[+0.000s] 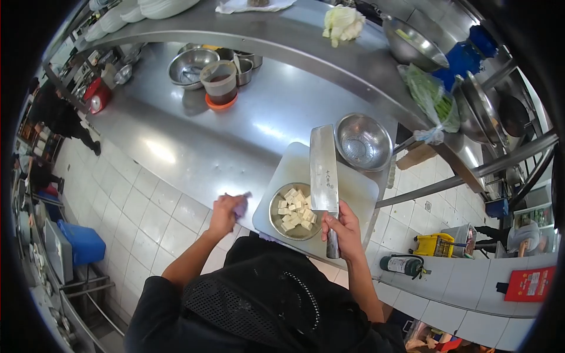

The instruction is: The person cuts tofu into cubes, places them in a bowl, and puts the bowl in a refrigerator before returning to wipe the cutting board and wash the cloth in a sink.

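My right hand grips the handle of a cleaver, its broad blade pointing away from me with dark characters on the steel. The blade is over a pale cutting board, beside a metal bowl of white tofu cubes. That bowl rests on the board's near left part. Off the board to the left, my left hand is closed on a crumpled purple cloth, somewhat blurred, at the counter's near edge. An empty metal bowl sits at the board's far right corner.
On the steel counter are a plastic tub of dark liquid and several metal bowls. The overhead shelf bears a pale leafy vegetable and bagged greens. Two other people are at the far left, another at the right.
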`<state>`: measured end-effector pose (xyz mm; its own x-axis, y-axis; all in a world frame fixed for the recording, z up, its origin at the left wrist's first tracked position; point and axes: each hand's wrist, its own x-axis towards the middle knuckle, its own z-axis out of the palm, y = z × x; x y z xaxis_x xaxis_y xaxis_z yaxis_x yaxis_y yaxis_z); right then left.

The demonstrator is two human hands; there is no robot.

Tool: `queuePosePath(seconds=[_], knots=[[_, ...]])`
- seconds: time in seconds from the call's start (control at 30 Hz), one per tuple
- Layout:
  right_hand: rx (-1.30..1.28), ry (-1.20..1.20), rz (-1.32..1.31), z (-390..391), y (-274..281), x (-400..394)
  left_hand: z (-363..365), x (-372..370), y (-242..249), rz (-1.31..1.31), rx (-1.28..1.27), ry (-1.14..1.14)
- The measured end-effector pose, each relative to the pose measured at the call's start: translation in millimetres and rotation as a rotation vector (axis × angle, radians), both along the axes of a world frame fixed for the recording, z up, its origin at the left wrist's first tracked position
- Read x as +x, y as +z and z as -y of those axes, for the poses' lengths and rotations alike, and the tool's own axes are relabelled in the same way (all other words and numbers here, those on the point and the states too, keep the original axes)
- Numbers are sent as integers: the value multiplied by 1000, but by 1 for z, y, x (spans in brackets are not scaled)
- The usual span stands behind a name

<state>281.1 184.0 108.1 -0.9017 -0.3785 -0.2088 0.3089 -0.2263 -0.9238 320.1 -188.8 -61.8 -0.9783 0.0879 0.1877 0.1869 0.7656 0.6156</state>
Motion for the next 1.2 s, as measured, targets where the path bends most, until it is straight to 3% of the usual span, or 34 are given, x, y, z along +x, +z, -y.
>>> queuePosePath(seconds=[0.03, 0.07, 0.13, 0.23, 0.3, 0.33, 0.4, 0.43, 0.53, 0.67, 0.8, 0.9, 0.93, 0.97, 1.0, 1.03, 1.07, 1.13, 1.17, 1.2], knots=[[-25, -33, 6, 1, 3, -1, 7, -14, -10, -22, 172, 94], [-25, -37, -8, -1, 5, -3, 16, -33, -25, -183, 126, 222], [-29, -75, -8, -3, 3, -3, -1, -81, 33, -166, 394, 414], [16, -88, 3, -8, 6, 2, 2, -180, 55, -341, 408, 324], [71, -92, 12, -11, 9, 5, -4, -240, 53, -375, 177, 206], [86, -97, 5, -11, 10, 7, -8, -260, 40, -380, 193, 203], [107, -116, 30, -11, 11, 13, -21, -291, 8, 336, 33, -194], [100, -124, 33, -12, 11, 15, -50, -266, -11, 63, -283, 12], [188, -130, 42, -17, 16, 21, -49, -249, -18, 36, -216, -80], [158, -141, 42, -16, 16, 19, -49, -129, -13, -82, -269, -16], [51, -69, 35, -3, 20, 4, -43, 5, -22, -70, -257, 63], [-202, 67, 128, 23, 18, -11, -29, 40, -15, -65, -288, 182], [-214, 98, 130, 35, 22, -13, -22, 38, -17, 128, 262, 417], [-54, 153, 83, 46, 27, -13, -16, 37, -20, 304, 830, 634], [111, 210, 32, 56, 30, -12, -25, 29, 15, 117, 1497, 668], [274, 294, -111, 66, 25, -12, -25, 28, 49, 185, 1762, 634], [270, 339, -125, 80, 27, -14, -23, 26, 70, 241, 2029, 577], [503, 312, -1179, 114, 38, -15, -20, 24, 67, 209, 2243, 257], [574, 379, -1134, 128, 47, -7, -26, 21, 52, 84, 2428, -119], [554, 409, -1152, 140, 46, -2, -35, 21, 71, 36, 2426, -110]])
